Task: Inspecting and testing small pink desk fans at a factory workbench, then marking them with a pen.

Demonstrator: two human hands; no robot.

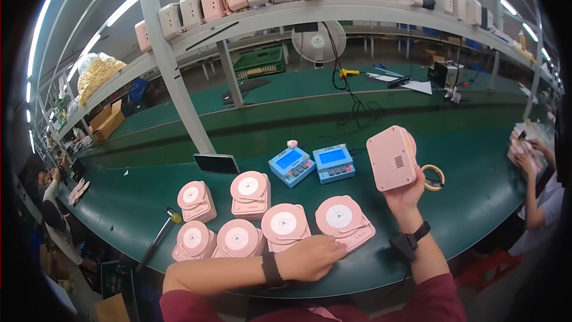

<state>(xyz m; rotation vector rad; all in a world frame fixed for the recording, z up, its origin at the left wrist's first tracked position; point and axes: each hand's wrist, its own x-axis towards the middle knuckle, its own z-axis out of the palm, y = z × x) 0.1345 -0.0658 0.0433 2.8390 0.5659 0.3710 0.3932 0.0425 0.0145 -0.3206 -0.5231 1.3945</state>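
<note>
My right hand [407,198] is closed round the lower right side of a pink mini record player [386,161]. It is raised above the bench, its flat back with a slotted grille and corner screws turned toward me. My left hand [314,256] reaches across to the front of another pink mini record player [353,232], the rightmost of those on the bench. Its fingers are curled together at that unit's front edge, the fingertips partly hidden. Several more such players, one of them [285,222] just beside it, stand to the left with white discs facing up.
Two blue devices with screens [333,163] stand behind the players. A phone-like dark slab [215,163] leans at the left, near a screwdriver-like tool [161,234]. A tape roll [434,177] lies right of my right hand. Overhead, a shelf [357,7] carries boxy units. Co-workers sit at both sides.
</note>
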